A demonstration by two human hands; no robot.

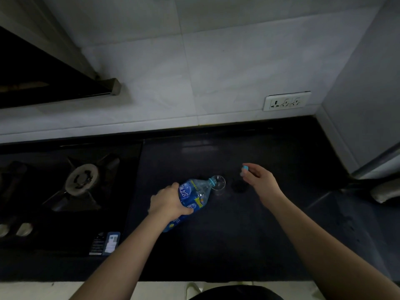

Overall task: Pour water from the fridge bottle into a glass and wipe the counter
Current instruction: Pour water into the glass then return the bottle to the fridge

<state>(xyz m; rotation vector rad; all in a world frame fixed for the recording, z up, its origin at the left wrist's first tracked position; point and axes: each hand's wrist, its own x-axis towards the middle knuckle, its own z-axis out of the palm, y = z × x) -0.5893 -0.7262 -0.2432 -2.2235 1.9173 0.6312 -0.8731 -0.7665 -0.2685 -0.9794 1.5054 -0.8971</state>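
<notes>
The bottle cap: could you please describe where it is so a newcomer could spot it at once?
Start at the dark counter right of the gas hob. Beside the tilted bottle and the glass, the right hand pinches the bottle cap, small and light blue.

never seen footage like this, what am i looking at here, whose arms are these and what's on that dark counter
There is one picture, taken by a wide-angle camera worn on a person's head, looking down at their own bare arms. No machine is involved. The left hand holds a blue-labelled water bottle, tipped with its open neck over a clear glass standing on the dark counter. The right hand pinches the small blue cap off to the side. A gas stove sits at the left, and a wall socket is on the tiled wall behind.
</notes>
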